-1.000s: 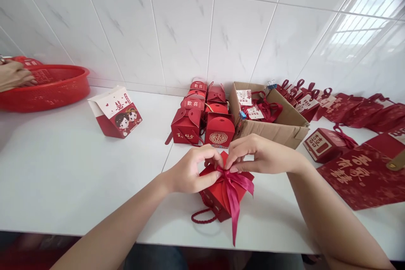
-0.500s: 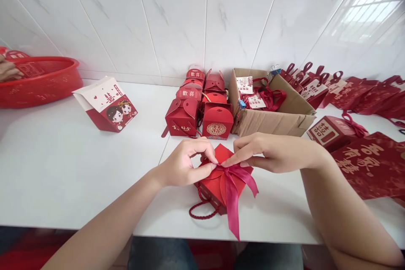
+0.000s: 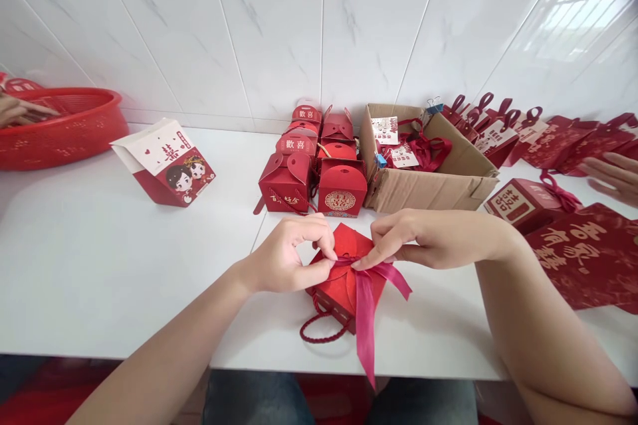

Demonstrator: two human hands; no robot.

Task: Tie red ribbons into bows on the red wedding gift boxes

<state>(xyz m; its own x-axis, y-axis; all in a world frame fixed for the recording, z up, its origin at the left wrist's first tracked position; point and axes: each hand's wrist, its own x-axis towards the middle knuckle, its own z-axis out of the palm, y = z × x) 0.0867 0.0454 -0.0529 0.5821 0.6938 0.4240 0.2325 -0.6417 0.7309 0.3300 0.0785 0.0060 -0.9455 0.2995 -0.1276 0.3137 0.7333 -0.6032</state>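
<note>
Left hand (image 3: pixel 294 255) pinches magenta satin ribbon (image 3: pixel 365 322) thumb-to-forefinger; right hand (image 3: pixel 413 239) presses it onto red gift box (image 3: pixel 335 289), can't tell if gripping; best with firm pressure, ribbon untwisted.

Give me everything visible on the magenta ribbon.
The ribbon is flat, glossy and satin-like, lying across the top of a red box. Its longer tail drapes down the front to a point beyond the table's near edge in view; a shorter one slants off rightward. The left hand pinches a narrow gathered part; the right hand's index finger touches it nearby. Whether it is knotted is unclear.
</note>
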